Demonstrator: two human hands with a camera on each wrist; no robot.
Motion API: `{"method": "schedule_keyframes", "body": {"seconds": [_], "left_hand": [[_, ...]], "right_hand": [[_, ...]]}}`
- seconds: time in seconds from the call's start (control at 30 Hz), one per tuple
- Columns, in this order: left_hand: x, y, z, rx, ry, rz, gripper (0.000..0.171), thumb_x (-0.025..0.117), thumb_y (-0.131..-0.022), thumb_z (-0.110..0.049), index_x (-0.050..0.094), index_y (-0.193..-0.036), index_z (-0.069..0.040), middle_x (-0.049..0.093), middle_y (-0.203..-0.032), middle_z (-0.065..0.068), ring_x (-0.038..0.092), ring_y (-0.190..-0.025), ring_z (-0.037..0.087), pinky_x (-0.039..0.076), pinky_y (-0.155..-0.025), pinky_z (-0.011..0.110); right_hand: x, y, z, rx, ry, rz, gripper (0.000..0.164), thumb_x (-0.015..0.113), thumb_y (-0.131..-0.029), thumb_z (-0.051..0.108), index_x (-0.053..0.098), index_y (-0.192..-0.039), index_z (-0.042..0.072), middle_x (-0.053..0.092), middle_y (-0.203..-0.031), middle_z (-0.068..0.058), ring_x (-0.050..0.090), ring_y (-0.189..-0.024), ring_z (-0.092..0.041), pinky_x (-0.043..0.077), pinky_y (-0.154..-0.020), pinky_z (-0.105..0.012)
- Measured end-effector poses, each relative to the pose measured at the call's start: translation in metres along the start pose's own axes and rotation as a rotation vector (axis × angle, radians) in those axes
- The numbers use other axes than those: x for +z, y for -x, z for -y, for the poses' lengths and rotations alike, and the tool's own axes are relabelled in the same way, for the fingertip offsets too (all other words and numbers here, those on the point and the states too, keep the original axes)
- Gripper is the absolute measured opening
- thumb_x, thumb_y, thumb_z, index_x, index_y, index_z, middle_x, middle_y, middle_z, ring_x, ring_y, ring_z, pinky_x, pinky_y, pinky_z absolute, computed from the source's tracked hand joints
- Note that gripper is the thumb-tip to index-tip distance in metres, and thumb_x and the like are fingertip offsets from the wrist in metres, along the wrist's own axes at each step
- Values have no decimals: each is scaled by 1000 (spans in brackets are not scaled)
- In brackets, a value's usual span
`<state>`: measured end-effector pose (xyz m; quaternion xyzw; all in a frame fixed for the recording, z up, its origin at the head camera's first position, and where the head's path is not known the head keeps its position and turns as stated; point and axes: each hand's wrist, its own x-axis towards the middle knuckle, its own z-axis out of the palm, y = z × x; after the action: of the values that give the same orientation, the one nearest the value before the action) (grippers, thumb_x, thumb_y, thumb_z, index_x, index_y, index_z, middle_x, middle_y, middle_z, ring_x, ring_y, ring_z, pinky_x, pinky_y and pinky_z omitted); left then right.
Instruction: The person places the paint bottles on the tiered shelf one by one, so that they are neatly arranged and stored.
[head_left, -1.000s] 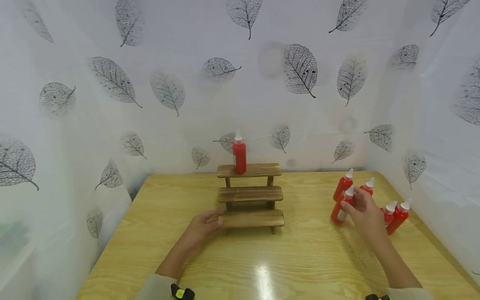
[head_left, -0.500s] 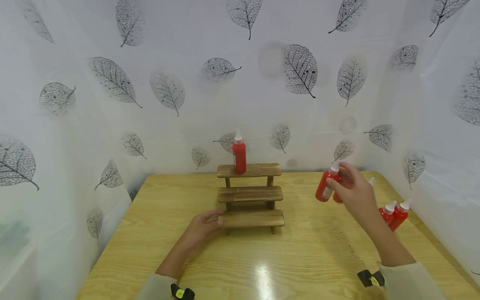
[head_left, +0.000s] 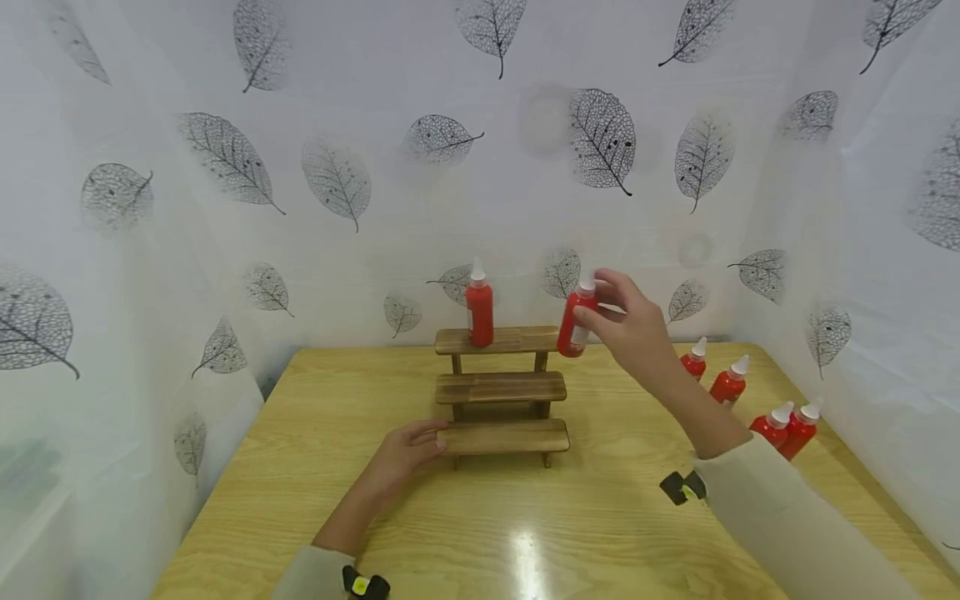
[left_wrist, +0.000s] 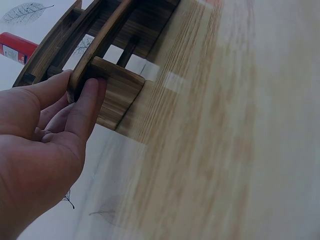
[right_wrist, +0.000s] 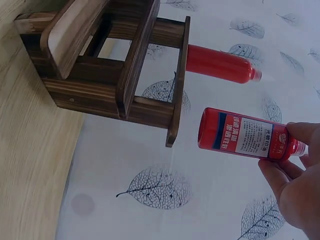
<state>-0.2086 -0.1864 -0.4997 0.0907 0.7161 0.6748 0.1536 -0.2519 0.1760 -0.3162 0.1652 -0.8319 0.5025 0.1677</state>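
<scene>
A three-tier wooden stand [head_left: 501, 387] is on the table, one red bottle [head_left: 480, 315] with a white pointed cap upright on its top tier. My left hand [head_left: 408, 454] pinches the left end of the lowest tier between thumb and fingers; the left wrist view shows the fingers under the board [left_wrist: 100, 42]. Up by the right end of the top tier, my right hand [head_left: 630, 325] grips a second red bottle [head_left: 573, 325] near its neck. In the right wrist view this labelled bottle [right_wrist: 245, 134] has its base close to the top board, apart from it.
Several more red bottles with white caps, one of them a bottle [head_left: 727, 387] near the back, stand at the right of the wooden table [head_left: 360, 392]. A white curtain [head_left: 390, 225] with a dark leaf print hangs behind and along both sides.
My right hand has lifted a red bottle from the group at the right and carried it left, up to the top tier. The left hand stays on the stand.
</scene>
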Motion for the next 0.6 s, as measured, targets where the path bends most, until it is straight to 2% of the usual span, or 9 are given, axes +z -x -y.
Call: {"method": "schedule_keyframes", "body": {"seconds": [0.33,0.6], "left_hand": [[0,0,-2,0,-20,-6,53,66,-99,-25,51,-145,-4,50,-148,25,53,-134,36,49,-108,42],[1,0,-2,-1,-32,-15,52,66,-99,-25,52,-144,-3,50,-148,24,52,-134,35,50,-107,41]], "right_hand": [[47,-32,8,-38,-69,59,59,72,-95,17,46,-147,8,64,-131,-17,62,-124,-30,53,-102,-41],[69,-45,4,-47,-33,91,56,70,-97,18,45,-146,9,62,-132,-18,59,-127,-31,50,-106,-44]]}}
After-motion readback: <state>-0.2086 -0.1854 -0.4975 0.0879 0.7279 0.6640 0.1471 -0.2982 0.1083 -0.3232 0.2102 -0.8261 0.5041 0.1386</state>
